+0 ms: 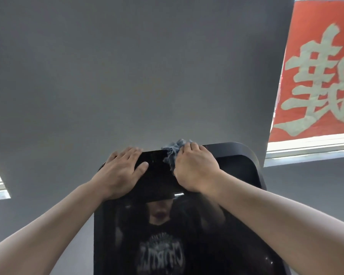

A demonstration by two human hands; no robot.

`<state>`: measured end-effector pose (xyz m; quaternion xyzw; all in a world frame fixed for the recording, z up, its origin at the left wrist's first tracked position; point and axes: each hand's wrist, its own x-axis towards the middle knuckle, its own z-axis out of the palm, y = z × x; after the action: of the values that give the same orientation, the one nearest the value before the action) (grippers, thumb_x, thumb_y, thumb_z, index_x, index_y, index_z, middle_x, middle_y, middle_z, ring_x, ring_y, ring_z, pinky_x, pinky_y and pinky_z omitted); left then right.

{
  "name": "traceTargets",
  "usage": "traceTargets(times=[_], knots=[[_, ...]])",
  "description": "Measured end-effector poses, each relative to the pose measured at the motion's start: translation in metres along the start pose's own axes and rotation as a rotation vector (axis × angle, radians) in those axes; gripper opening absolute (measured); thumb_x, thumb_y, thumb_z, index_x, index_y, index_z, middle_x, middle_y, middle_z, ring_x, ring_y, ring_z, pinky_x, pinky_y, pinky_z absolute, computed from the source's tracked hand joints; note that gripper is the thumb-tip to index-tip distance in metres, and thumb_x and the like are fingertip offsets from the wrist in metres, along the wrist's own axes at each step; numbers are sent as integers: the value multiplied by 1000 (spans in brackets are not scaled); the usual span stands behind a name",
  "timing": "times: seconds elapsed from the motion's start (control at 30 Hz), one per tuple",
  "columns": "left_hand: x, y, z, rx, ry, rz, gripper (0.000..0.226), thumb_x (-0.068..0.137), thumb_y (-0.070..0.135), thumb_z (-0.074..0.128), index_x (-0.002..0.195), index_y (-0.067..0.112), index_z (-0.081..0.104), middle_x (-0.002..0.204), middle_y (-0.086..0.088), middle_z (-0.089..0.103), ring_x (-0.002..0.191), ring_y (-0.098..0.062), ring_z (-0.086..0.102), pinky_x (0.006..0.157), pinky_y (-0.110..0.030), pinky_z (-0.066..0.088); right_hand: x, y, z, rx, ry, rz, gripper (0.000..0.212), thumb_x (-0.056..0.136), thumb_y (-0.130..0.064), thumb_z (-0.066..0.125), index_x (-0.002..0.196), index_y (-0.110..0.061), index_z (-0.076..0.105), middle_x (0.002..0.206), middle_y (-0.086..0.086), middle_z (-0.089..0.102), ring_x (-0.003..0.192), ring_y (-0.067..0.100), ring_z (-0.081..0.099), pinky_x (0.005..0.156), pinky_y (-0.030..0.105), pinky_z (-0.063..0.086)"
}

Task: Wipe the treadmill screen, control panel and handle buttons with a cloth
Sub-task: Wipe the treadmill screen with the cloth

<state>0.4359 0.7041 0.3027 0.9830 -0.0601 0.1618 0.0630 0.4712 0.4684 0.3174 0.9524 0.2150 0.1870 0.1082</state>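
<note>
Under right hand (195, 167), bunched cloth (172, 151)

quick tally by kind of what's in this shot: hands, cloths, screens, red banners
hands: 2, the left hand resting on the screen's top edge and the right hand holding the cloth
cloths: 1, a grey-blue cloth at the top edge
screens: 1, the black treadmill screen
red banners: 1, a red banner at upper right
total: 5

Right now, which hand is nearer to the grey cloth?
Right. The right hand grips the grey cloth against the top of the black treadmill screen. The left hand rests flat on the screen's upper left edge, apart from the cloth.
</note>
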Motion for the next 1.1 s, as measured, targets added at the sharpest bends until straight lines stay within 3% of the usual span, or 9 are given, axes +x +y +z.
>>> traceTargets(times=[0.07, 0.17, 0.3, 0.47, 0.87, 1.0, 1.1], knots=[[6, 8, -2, 77, -27, -18, 67, 109, 54, 23, 165, 18, 20, 173, 2, 20, 160, -11, 11, 129, -39, 8, 5, -13, -7, 172, -25, -1, 67, 101, -40, 42, 155, -1, 41, 165, 27, 28, 153, 42, 27, 127, 47, 22], [10, 12, -5, 173, -54, 2, 62, 108, 39, 33, 164, 16, 20, 171, 0, 25, 158, -16, 21, 126, -40, 20, 19, -46, 0, 427, 64, -136, 67, 102, -51, 36, 153, -9, 42, 160, 19, 40, 151, 39, 29, 127, 50, 20], [13, 11, -6, 183, -74, -32, 64, 110, 45, 28, 165, 15, 17, 173, -3, 22, 159, -17, 19, 128, -41, 16, 16, -33, 23, 429, 155, -158, 75, 108, -61, 21, 163, -12, 25, 171, 8, 28, 160, 26, 16, 130, 45, 8], [11, 13, -5, 155, -110, -54, 68, 110, 53, 23, 167, 19, 10, 175, 0, 14, 161, -13, 8, 131, -41, 7, -3, 30, 47, 341, 131, -40, 88, 103, -75, 8, 169, -17, 4, 177, -1, 5, 163, 17, -3, 132, 43, -2], [14, 17, -11, 100, -123, -42, 69, 107, 59, 25, 166, 24, 19, 172, 4, 24, 159, -13, 17, 129, -42, 14, -24, 126, 83, 415, 108, 273, 89, 97, -81, 0, 169, -29, -1, 177, -9, -4, 162, 13, -12, 131, 43, -6], [32, 59, -5, 123, -132, 108, 84, 95, 78, 16, 164, 32, 23, 171, 2, 28, 158, -17, 24, 128, -45, 21, -18, 130, 80, 469, 67, 313, 91, 95, -82, -1, 169, -29, 2, 177, -7, -1, 163, 19, -8, 131, 46, -2], [50, 108, 14, 239, -156, 198, 71, 104, 66, 22, 167, 33, 10, 175, -2, 14, 160, -28, 16, 127, -53, 20, -18, 132, 79, 479, 89, 267, 84, 99, -77, 2, 169, -30, 4, 177, -9, 0, 163, 19, -8, 131, 48, -2]])
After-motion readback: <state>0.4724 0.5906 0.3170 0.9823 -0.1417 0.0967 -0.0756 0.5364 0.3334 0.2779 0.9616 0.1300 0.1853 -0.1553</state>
